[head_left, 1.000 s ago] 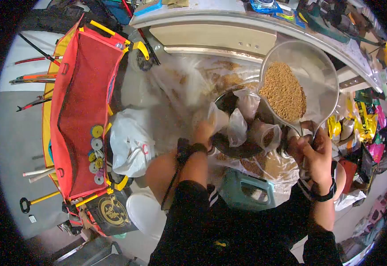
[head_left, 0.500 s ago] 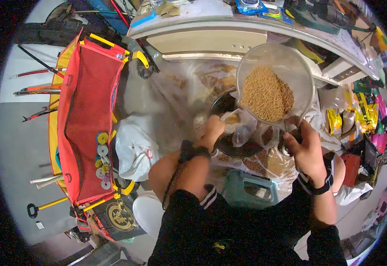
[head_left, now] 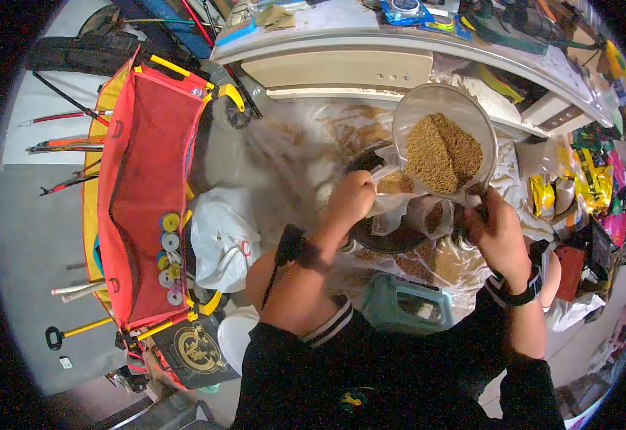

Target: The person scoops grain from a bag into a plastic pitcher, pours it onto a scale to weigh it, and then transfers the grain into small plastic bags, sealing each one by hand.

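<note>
My right hand [head_left: 499, 236] is wrapped round the handle of a clear plastic jug [head_left: 456, 100]. Brown pellets [head_left: 442, 154] are heaped inside the tilted jug. Its left lower side is up against the mouth of a clear plastic bag [head_left: 388, 204], which shows pellets inside. My left hand [head_left: 354, 197] pinches the bag's left edge. Below the bag is a dark round basin [head_left: 377, 240], holding another clear bag [head_left: 427, 215] with darker contents. Part of the basin is hidden behind the bags and the jug.
A red and yellow folding wagon [head_left: 148, 158] stands at the left, beside a white plastic bag [head_left: 220, 236]. Close to my legs is a blue-green plastic container [head_left: 406, 312]. A cluttered bench [head_left: 341, 39] spans the far side. Yellow packets [head_left: 542, 193] lie at the right.
My left hand has risen with the bag, bringing its mouth up against the jug. The jug has shifted slightly right, and the pellets inside have shifted.
</note>
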The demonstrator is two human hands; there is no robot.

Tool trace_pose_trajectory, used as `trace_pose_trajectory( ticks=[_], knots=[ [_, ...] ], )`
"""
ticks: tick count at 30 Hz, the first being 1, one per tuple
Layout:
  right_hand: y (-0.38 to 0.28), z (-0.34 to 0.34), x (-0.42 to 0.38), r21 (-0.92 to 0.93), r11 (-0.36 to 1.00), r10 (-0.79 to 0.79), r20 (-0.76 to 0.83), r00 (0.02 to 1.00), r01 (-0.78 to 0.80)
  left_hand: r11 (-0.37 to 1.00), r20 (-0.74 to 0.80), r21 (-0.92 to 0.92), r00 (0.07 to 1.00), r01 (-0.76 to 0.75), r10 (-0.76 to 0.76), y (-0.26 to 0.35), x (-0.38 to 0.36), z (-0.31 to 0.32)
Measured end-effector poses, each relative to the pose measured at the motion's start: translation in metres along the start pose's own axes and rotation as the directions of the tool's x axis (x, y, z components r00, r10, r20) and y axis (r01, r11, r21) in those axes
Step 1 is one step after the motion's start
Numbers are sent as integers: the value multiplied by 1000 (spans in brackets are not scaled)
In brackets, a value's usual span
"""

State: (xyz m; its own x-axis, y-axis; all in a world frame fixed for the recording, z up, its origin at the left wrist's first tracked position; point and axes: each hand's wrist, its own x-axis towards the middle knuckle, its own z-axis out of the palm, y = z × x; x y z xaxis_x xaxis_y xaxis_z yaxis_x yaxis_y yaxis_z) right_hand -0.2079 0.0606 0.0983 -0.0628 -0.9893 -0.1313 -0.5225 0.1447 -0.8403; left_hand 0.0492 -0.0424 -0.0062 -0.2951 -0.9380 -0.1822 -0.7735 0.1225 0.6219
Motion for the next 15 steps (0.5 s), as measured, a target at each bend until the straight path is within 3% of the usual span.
trace_pose_trajectory(
  ticks=[2,4,6,8,12,15],
  knots=[
    [-2,1,1,-22,1000,-14,12,1000,14,999,15,-37,1000,-14,14,9,0,-7],
    [-6,0,1,-170,984,-49,-6,999,47,997,25,-75,999,-36,38,21,2,-15],
    [-7,-1,0,-176,984,-43,-2,999,42,987,34,-156,999,25,-20,34,0,-20],
    [-12,-2,1,-184,983,8,28,1000,-3,988,-2,-153,1000,-20,20,30,2,-17],
    [-18,-3,-2,-146,988,-38,42,998,43,988,-6,-131,997,-81,81,25,4,-16],
    [-16,-4,-3,-37,997,64,37,997,-63,971,-87,-172,985,-164,151,22,3,-12]
  ],
)
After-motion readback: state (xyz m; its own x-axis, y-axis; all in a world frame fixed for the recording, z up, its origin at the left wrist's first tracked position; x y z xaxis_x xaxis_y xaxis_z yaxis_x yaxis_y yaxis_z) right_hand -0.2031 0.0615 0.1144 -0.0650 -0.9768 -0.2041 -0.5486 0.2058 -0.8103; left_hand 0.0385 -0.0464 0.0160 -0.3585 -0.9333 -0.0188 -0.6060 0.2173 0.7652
